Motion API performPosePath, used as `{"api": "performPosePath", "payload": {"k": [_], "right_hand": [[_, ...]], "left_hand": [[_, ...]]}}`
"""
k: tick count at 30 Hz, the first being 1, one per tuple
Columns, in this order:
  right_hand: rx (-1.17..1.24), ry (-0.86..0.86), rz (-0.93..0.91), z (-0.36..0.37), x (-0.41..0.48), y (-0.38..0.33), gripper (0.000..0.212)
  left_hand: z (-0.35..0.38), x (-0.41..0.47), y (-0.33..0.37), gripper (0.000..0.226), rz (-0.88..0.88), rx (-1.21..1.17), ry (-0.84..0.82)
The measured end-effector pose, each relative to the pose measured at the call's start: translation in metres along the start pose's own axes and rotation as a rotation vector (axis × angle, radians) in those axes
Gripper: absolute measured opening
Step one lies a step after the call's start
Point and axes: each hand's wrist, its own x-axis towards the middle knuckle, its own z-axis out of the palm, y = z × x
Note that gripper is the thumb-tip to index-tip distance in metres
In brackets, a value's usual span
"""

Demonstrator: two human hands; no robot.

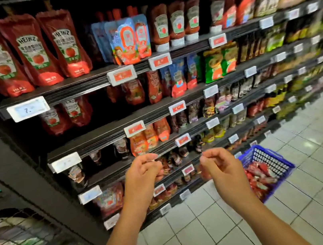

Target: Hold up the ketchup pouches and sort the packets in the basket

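Left hand (143,173), lower centre: fingers loosely curled, holding nothing. Right hand (222,167), beside it: likewise curled, empty. Behind them: ketchup shelves (99,135); blue basket (267,161) lower right.

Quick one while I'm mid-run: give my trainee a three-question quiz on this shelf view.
1. True or false: the left hand grips a ketchup pouch.
2. Where does the blue basket stand? A) on a shelf B) on the tiled floor C) in the right hand
3. Fill in: the brand printed on the red pouches on the upper left shelf is ____.

Key
1. False: both hands hang loosely curled, holding nothing.
2. B
3. Heinz
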Motion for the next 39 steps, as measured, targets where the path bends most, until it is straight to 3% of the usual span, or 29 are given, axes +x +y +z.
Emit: {"api": "performPosePath", "payload": {"k": [4,7,11,14,18,29,39], "right_hand": [[-0.023,0.132,0.052,-0.064,-0.005,0.006,0.003],[-0.042,0.242,0.094,-0.117,-0.005,0.011,0.014],[-0.068,0.367,0.11,-0.187,-0.003,0.023,0.003],[-0.083,0.445,0.125,-0.229,0.001,0.029,0.018],[-0.068,0.508,0.167,-0.271,0.004,0.036,0.009],[-0.073,0.579,0.262,-0.315,0.035,0.061,0.006],[-0.077,0.619,0.337,-0.333,0.129,0.102,0.005]], "left_hand": [[0.069,0.003,-0.005,0.015,-0.016,0.008,-0.121],[0.129,0.008,-0.01,0.015,-0.031,0.0,-0.216],[0.209,0.015,-0.023,0.016,-0.045,0.001,-0.322],[0.257,0.021,-0.031,0.017,-0.062,-0.01,-0.396],[0.305,0.025,-0.043,0.017,-0.075,-0.008,-0.473],[0.366,0.058,-0.072,0.021,-0.173,-0.001,-0.522],[0.413,0.157,-0.103,0.016,-0.244,-0.009,-0.518]]}}
